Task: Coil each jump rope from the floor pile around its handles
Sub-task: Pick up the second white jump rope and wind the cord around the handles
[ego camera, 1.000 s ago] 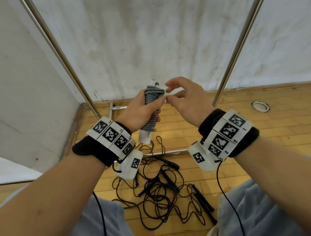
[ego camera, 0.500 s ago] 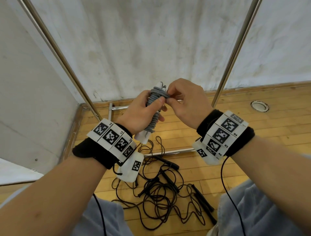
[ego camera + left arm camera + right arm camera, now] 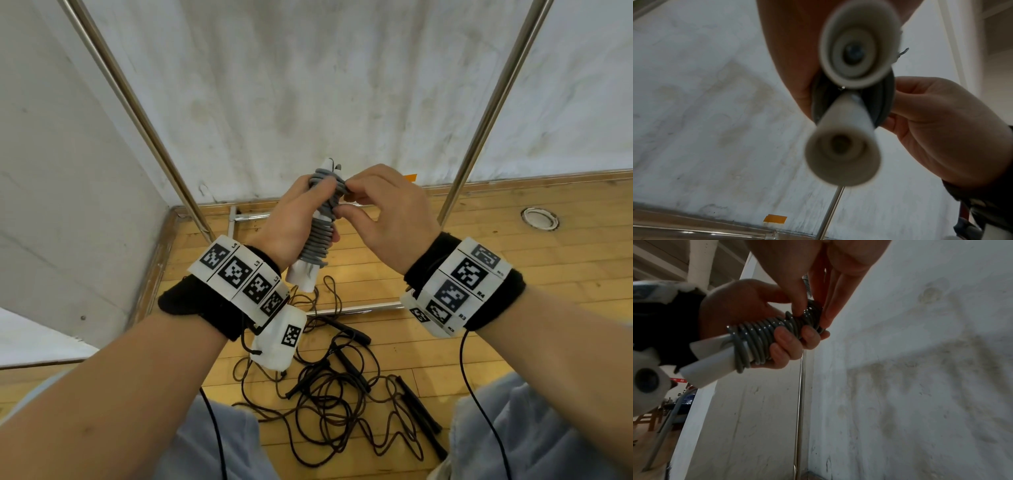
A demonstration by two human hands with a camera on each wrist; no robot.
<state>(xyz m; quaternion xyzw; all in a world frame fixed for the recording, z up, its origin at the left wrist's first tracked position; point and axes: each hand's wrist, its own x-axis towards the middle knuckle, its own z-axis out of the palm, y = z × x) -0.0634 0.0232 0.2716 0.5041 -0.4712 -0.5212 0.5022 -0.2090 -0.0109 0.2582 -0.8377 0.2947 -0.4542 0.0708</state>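
Left hand [image 3: 294, 219] wraps its fingers around the grey jump rope [image 3: 320, 226], which is coiled in tight turns round its 2 white handles [image 3: 303, 275]; bundle held tilted in mid-air, in front of the white wall [image 3: 342, 85], above the floor. Left wrist view looks straight up at the 2 round handle ends [image 3: 857, 50], side by side, blurred. Right hand [image 3: 383, 212] is at the upper end of the coil, thumb and fingertips [image 3: 799, 311] pinching the top grey turns; other fingers loosely curled. Right wrist view: left fingers [image 3: 785, 344] clamp over the coil's middle. On the wooden floor [image 3: 513, 257] below, a tangled pile of dark jump ropes [image 3: 329, 394] with black handles, uncoiled, between the person's knees. 2 slanted metal poles [image 3: 137, 102] stand either side of the hands.
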